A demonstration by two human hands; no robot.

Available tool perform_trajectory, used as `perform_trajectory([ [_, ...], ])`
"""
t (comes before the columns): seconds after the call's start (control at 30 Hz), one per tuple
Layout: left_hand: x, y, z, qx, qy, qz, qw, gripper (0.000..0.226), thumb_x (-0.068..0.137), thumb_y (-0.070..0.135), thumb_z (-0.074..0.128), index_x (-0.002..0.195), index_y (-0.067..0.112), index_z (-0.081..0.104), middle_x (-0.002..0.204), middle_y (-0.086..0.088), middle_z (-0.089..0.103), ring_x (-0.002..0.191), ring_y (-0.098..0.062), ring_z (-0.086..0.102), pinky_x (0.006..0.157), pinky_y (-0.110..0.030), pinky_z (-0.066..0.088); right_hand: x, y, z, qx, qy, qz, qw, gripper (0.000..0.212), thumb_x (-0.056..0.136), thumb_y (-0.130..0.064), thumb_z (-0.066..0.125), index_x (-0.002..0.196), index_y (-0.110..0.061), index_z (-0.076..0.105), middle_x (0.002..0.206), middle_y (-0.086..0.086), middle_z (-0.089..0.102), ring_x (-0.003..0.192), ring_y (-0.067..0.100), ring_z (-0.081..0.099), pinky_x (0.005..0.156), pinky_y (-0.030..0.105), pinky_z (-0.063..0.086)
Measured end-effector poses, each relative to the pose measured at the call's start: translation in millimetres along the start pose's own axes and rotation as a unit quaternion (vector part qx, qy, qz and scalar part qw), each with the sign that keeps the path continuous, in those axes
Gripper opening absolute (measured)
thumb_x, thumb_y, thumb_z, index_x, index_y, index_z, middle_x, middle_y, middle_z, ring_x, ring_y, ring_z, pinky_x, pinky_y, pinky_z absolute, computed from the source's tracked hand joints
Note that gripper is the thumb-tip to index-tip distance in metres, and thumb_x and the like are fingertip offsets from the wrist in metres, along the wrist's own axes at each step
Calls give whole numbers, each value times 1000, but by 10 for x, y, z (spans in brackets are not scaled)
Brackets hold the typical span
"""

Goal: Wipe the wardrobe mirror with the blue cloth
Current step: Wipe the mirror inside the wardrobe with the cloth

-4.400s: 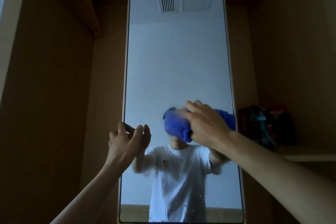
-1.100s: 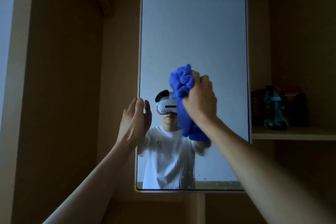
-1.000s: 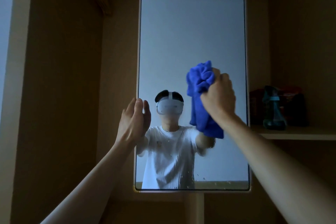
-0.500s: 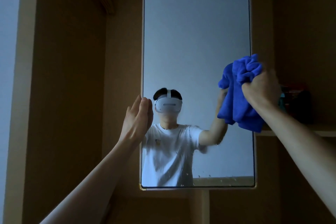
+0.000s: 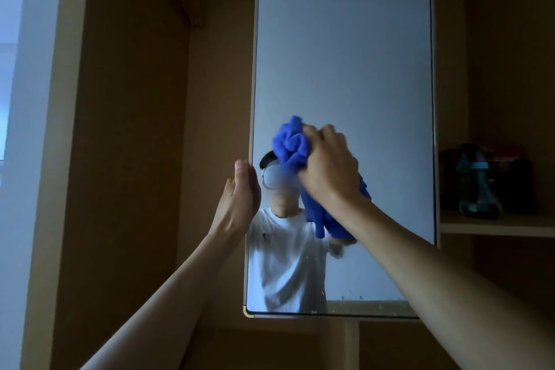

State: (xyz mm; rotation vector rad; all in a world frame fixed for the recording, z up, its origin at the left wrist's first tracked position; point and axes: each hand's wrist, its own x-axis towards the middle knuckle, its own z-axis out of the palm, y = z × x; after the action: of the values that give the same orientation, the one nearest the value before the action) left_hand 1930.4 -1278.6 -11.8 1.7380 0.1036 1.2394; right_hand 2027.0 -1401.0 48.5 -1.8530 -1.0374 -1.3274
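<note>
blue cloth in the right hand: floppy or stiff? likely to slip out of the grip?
Probably floppy: the blue cloth bunches into soft folds above the right hand, and a tail hangs limp below it. Likely light, since one hand holds it up at the mirror. It looks plush, so probably not slippery.

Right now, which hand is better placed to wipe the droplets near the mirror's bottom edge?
The right hand: it grips the blue cloth at the mirror. The left hand rests flat on its left edge, holding nothing.
</note>
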Motion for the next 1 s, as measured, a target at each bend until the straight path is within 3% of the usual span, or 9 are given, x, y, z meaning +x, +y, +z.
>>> perform_trajectory([
  [0.07, 32, -40, -41, -14, -15, -4, 1000, 61, 103, 65, 10, 85, 45, 65, 82, 3, 62, 80, -14, 57, 68, -19, 51, -5, -99, 26, -38, -23, -84, 995, 29, 85, -22, 59, 114, -20, 55, 104, 4, 52, 94, 27, 51, 65, 33, 31],
  [0.17, 40, -76, -90, -42, -22, -8, 999, 58, 102, 64, 6, 90, 71, 63, 86, 11, 68, 87, -12, 56, 74, -19, 45, 66, -114, -9, -69, -58, -157, 983, 32, 83, -18, 59, 115, -20, 56, 102, 4, 51, 94, 27, 49, 65, 34, 30],
  [0.3, 15, -78, -112, -87, -14, -18, 996, 51, 105, 61, 9, 113, 52, 59, 88, 31, 74, 89, 11, 69, 72, -5, 51, 151, -107, -67, -91, -71, -227, 967, 34, 84, -16, 61, 118, -21, 61, 103, 4, 52, 94, 27, 47, 68, 36, 33],
  [0.4, 17, -104, -124, -80, -8, -24, 996, 63, 103, 66, 9, 135, 44, 58, 95, 31, 74, 104, 6, 66, 92, -23, 50, 95, -114, -51, -107, -84, -266, 954, 33, 86, -16, 57, 119, -19, 61, 103, 5, 52, 90, 25, 43, 70, 37, 32],
  [0.47, 22, -142, -133, -73, -11, -30, 997, 64, 102, 68, 9, 132, 44, 60, 103, 21, 76, 104, 1, 68, 93, -31, 49, -29, -103, -17, -112, -95, -278, 949, 36, 85, -15, 56, 120, -19, 60, 103, 5, 51, 88, 24, 41, 70, 36, 31],
  [0.6, 1, -204, -115, -96, 0, -56, 994, 67, 102, 68, 17, 145, 31, 52, 127, 7, 69, 123, -14, 62, 108, -42, 48, -420, -106, 94, -108, -110, -279, 948, 47, 83, -17, 64, 129, -19, 56, 115, 8, 55, 102, 29, 50, 80, 42, 43],
  [0.7, -38, -262, -99, -94, 2, -66, 993, 69, 101, 69, 19, 151, 30, 46, 147, 1, 57, 130, -15, 57, 112, -40, 46, -688, -103, 209, -123, -141, -285, 940, 51, 84, -24, 70, 131, -22, 52, 120, 8, 55, 107, 29, 51, 88, 43, 46],
  [0.8, -76, -324, -99, -79, 12, -70, 994, 70, 101, 69, 17, 149, 30, 50, 141, 2, 61, 118, -9, 60, 98, -26, 48, -887, -79, 315, -157, -159, -301, 927, 55, 84, -31, 71, 134, -22, 50, 118, 11, 56, 105, 31, 53, 91, 43, 47],
  [1.0, -160, -386, -119, -67, 23, -93, 993, 68, 101, 69, 16, 127, 31, 65, 116, 3, 69, 109, -12, 64, 101, -37, 51, -862, -63, 278, -137, -157, -311, 927, 52, 75, -23, 76, 123, -21, 58, 108, 9, 59, 97, 28, 54, 82, 40, 48],
])
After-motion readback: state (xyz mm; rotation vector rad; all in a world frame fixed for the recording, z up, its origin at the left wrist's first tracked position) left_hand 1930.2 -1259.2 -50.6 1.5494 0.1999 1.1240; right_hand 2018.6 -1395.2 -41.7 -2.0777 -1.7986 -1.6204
